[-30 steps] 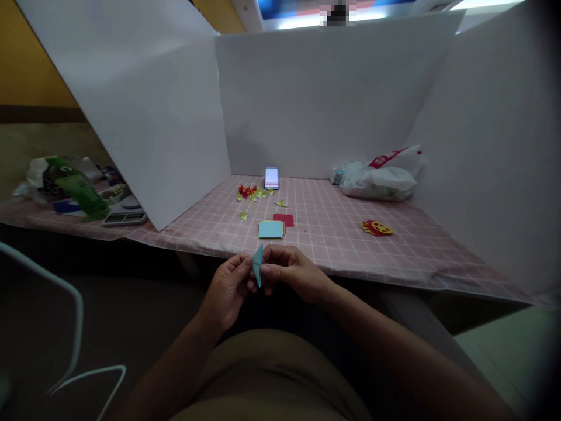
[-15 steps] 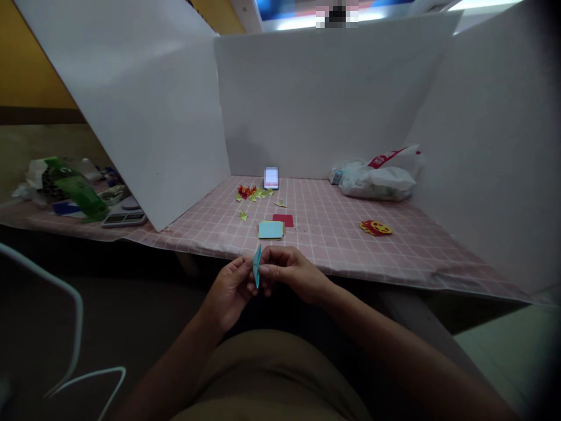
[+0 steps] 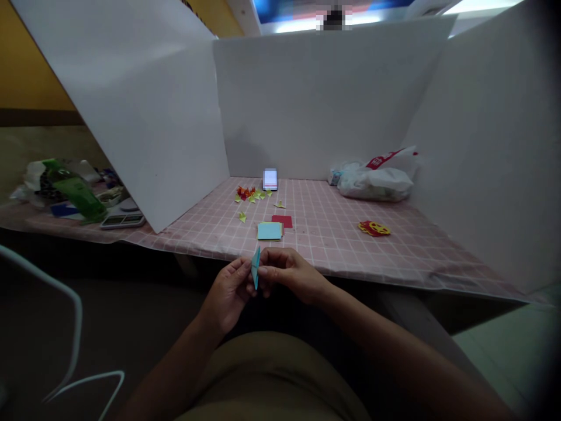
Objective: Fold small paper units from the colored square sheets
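A small piece of folded light-blue paper [image 3: 255, 269] is held upright just in front of the table edge, its ends pointed at top and bottom. My left hand [image 3: 230, 287] pinches it from the left between thumb and fingers. From the right, my right hand [image 3: 293, 275] grips the same paper with thumb and index finger; its other fingertips are partly hidden behind. Just beyond the hands lies a stack of paper sheets [image 3: 269, 231] with a light-blue one on top. A red sheet [image 3: 283, 221] pokes out behind the stack.
Yellow-green folded paper pieces [image 3: 242, 217] and several orange-red ones [image 3: 245, 192] lie further back, near a lit phone [image 3: 270, 179]. Red and yellow cut-outs [image 3: 374, 228] and a white plastic bag [image 3: 377, 181] are at right. White panels [image 3: 324, 105] enclose the checked tablecloth [image 3: 324, 245].
The folded blue paper has turned slightly and looks narrower, with both hands still gripping it. The whole view has shifted a little.
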`<action>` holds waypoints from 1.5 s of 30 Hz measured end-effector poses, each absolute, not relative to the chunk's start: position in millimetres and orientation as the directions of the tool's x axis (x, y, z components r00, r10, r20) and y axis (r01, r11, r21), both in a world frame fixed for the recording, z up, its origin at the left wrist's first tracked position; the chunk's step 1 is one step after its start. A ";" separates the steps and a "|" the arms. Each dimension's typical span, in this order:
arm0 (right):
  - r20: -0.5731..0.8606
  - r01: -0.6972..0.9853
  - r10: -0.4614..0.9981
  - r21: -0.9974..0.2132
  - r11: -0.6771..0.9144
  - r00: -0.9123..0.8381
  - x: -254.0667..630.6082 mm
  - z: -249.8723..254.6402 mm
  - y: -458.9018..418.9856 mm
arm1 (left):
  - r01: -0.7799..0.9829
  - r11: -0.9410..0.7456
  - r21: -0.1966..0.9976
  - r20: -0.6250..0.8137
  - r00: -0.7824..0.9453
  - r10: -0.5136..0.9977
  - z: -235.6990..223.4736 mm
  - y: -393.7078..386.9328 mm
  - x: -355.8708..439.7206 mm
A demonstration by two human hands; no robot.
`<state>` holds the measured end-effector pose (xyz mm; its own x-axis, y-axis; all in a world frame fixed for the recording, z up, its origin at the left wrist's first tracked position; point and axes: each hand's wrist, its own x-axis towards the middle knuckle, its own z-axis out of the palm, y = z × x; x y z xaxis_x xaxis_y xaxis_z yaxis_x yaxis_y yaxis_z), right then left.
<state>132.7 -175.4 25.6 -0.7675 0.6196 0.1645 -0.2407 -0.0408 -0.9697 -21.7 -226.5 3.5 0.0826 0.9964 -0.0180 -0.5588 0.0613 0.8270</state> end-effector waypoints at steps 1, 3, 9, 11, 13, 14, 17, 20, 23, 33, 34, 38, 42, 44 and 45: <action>0.164 -0.242 0.620 -0.969 -0.042 -0.767 132.7 25.4 -175.4 | -0.562 0.067 0.824 -0.019 0.091 0.996 3.5 -226.5 -21.6; 0.164 -0.242 0.621 -0.969 -0.044 -0.766 132.7 25.1 -175.4 | -0.569 0.069 0.820 -0.015 0.100 0.995 3.4 -226.2 -21.5; 0.165 -0.245 0.625 -0.969 -0.043 -0.763 132.4 24.3 -175.3 | -0.575 0.087 0.814 -0.016 0.128 0.992 3.0 -225.2 -21.3; 0.166 -0.243 0.623 -0.969 -0.040 -0.764 132.3 23.6 -174.7 | -0.573 0.089 0.815 -0.020 0.125 0.992 3.2 -225.7 -20.9; 0.167 -0.245 0.621 -0.969 -0.042 -0.766 132.2 22.7 -174.1 | -0.570 0.083 0.818 -0.011 0.129 0.992 3.5 -226.2 -20.6; 0.169 -0.247 0.620 -0.968 -0.041 -0.766 132.2 22.4 -173.8 | -0.567 0.077 0.820 -0.004 0.129 0.992 3.6 -226.4 -20.4; 0.175 -0.245 0.623 -0.969 -0.027 -0.762 132.4 22.9 -174.1 | -0.557 0.046 0.829 0.003 0.086 0.996 3.9 -226.1 -20.0; 0.174 -0.230 0.641 -0.973 -0.004 -0.748 132.4 25.2 -174.9 | -0.528 -0.004 0.849 0.006 0.003 1.000 3.7 -225.8 -19.7; 0.169 -0.199 0.678 -0.979 0.035 -0.715 131.9 26.8 -174.7 | -0.415 -0.116 0.902 0.083 -0.098 0.992 1.9 -226.4 -20.1; 0.184 0.003 0.750 -0.971 0.241 -0.635 130.4 19.8 -170.6 | 0.073 -0.270 0.960 0.279 -0.170 0.945 0.9 -227.2 -23.7; 0.201 0.027 0.757 -0.960 0.278 -0.621 130.1 19.2 -170.6 | 0.092 -0.278 0.956 0.290 -0.165 0.943 1.1 -227.1 -23.6; 0.342 0.118 0.766 -0.872 0.474 -0.544 128.8 17.7 -173.1 | 0.117 -0.299 0.947 0.317 -0.193 0.929 0.7 -226.0 -20.8; 0.509 0.248 0.717 -0.705 0.665 -0.475 127.9 15.7 -178.5 | 0.083 -0.357 0.930 0.366 -0.251 0.896 -1.0 -224.4 -16.3; 0.550 0.302 0.691 -0.636 0.710 -0.469 127.5 13.5 -180.9 | 0.136 -0.393 0.909 0.415 -0.245 0.876 -2.0 -224.6 -14.8; 0.563 0.325 0.683 -0.610 0.723 -0.466 127.3 12.2 -181.8 | 0.177 -0.409 0.895 0.442 -0.236 0.865 -2.6 -225.1 -14.4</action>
